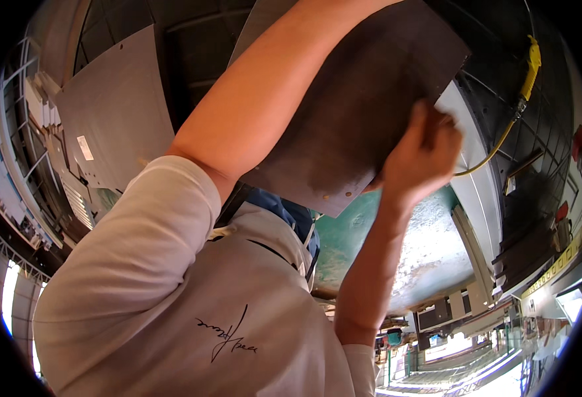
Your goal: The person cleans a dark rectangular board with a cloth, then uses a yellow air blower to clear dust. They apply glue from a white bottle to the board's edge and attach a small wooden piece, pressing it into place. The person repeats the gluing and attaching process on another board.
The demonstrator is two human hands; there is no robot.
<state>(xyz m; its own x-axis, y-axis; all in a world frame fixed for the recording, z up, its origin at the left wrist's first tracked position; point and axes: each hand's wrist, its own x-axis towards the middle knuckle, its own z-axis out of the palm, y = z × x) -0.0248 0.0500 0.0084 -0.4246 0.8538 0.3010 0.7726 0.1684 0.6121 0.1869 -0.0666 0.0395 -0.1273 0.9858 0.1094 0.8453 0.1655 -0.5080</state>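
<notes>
A dark brown-grey flat panel with small holes near its lower corner is in front of my body. Across its upper left side stretches my left forearm; the left hand is cut off by the top edge of the picture. My right hand is at the panel's right edge, its fingers curled and partly smeared by motion. Whether it grips the panel or a small thing between the fingers cannot be made out.
Another grey panel with a small white label stands at the left. A yellow air blow gun on a yellow hose hangs at the right, over a dark gridded surface. Below the panel shows a worn green floor. Shelving and racks line the far sides.
</notes>
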